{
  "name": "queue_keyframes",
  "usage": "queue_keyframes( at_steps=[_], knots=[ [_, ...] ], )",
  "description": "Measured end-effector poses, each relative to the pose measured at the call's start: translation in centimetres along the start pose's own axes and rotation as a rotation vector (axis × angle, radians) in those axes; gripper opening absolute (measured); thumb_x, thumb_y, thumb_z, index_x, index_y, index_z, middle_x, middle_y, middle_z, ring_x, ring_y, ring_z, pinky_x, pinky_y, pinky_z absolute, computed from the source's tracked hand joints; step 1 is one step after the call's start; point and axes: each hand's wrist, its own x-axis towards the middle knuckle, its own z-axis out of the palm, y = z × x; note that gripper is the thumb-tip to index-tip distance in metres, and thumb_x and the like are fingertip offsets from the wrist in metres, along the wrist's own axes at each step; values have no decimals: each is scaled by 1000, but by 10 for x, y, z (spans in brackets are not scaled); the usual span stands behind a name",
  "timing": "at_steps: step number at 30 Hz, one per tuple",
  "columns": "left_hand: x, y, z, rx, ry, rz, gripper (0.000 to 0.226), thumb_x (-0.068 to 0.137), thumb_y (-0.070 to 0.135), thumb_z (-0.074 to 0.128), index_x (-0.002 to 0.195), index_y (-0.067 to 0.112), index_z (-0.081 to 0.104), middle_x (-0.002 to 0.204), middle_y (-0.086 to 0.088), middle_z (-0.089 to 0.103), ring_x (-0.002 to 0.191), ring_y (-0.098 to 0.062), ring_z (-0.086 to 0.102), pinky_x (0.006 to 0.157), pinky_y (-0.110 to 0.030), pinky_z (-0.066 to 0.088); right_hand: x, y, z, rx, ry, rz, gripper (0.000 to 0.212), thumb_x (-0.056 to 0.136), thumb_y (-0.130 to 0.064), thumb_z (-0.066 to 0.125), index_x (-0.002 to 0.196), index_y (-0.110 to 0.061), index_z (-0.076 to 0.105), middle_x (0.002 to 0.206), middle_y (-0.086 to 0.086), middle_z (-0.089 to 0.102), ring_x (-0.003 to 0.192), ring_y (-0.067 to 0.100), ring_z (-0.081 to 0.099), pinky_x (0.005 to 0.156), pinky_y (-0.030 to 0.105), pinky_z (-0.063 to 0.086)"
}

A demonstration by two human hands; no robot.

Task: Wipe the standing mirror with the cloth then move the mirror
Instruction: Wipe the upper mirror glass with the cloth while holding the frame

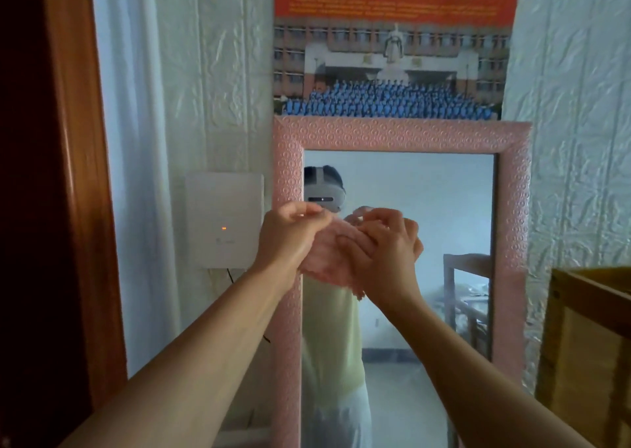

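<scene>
A tall standing mirror (403, 133) with a pink embossed frame leans against the white wall straight ahead. Its glass reflects a person in a pale shirt wearing a headset. In front of the glass's upper left part, both hands are raised together around a pale pink cloth (324, 259). My left hand (290, 236) pinches the cloth's upper left edge with curled fingers. My right hand (386, 246) grips the cloth from the right, fingers curled over it. The cloth hangs bunched between the two hands.
A white wall box (223, 218) with an orange light is mounted left of the mirror, with a brown door frame (78, 174) further left. A poster (392, 44) hangs above the mirror. A wooden crate (587, 352) stands close on the right.
</scene>
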Motion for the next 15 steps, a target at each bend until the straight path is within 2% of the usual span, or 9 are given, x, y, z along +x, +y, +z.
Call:
queue_keyframes(
  at_steps=[1, 3, 6, 8, 10, 11, 13, 15],
  knots=[
    [6, 1, -1, 42, 47, 56, 15, 71, 22, 73, 85, 21, 69, 84, -1, 70, 76, -18, 66, 69, -30, 52, 8, 1, 3, 29, 54, -14, 15, 83, -27, 65, 85, -14, 72, 106, -3, 58, 99, 18, 46, 79, 23, 22],
    [17, -1, -5, 172, 196, 178, 18, 75, 18, 69, 91, 23, 65, 91, 1, 69, 85, -16, 65, 78, -30, 51, 22, -1, 7, 184, 98, -29, 7, 84, -12, 66, 82, -6, 65, 97, 3, 60, 87, 21, 55, 71, 20, 32],
    [35, -9, -12, 303, 368, 257, 28, 77, 22, 66, 102, 22, 55, 110, -3, 60, 101, -21, 57, 88, -38, 49, 42, -12, 16, 274, 179, -81, 10, 85, -2, 65, 84, -2, 55, 89, 9, 55, 73, 16, 50, 62, 14, 35],
    [47, -12, -12, 298, 377, 201, 42, 77, 32, 66, 114, 18, 50, 118, -6, 55, 107, -24, 55, 91, -43, 48, 58, -23, 23, 301, 267, -131, 10, 87, -3, 64, 87, -2, 53, 90, 12, 53, 71, 12, 43, 60, 15, 36],
    [59, -11, -9, 243, 352, 97, 55, 74, 44, 62, 119, 15, 48, 118, -6, 58, 103, -24, 59, 89, -42, 50, 77, -32, 31, 264, 349, -200, 5, 89, -4, 59, 91, -2, 54, 93, 14, 53, 72, 14, 44, 56, 24, 36],
    [64, -10, -7, 201, 322, 54, 58, 71, 50, 58, 116, 14, 50, 113, -7, 62, 98, -26, 62, 87, -42, 51, 86, -34, 36, 215, 371, -240, 4, 89, -6, 55, 91, -2, 56, 94, 14, 52, 73, 17, 46, 53, 28, 37],
    [68, -9, 0, 135, 270, -15, 62, 64, 58, 47, 103, 11, 57, 98, -15, 68, 89, -34, 65, 83, -47, 53, 96, -32, 49, 57, 366, -323, 19, 83, -11, 49, 95, -4, 62, 92, 14, 51, 73, 23, 48, 49, 27, 37],
    [69, -13, 6, 72, 269, -45, 61, 63, 59, 41, 90, 9, 63, 92, -21, 68, 88, -40, 65, 81, -50, 53, 89, -25, 65, -76, 325, -400, 29, 82, -8, 56, 109, -5, 66, 99, 12, 48, 83, 25, 46, 57, 31, 42]
  ],
)
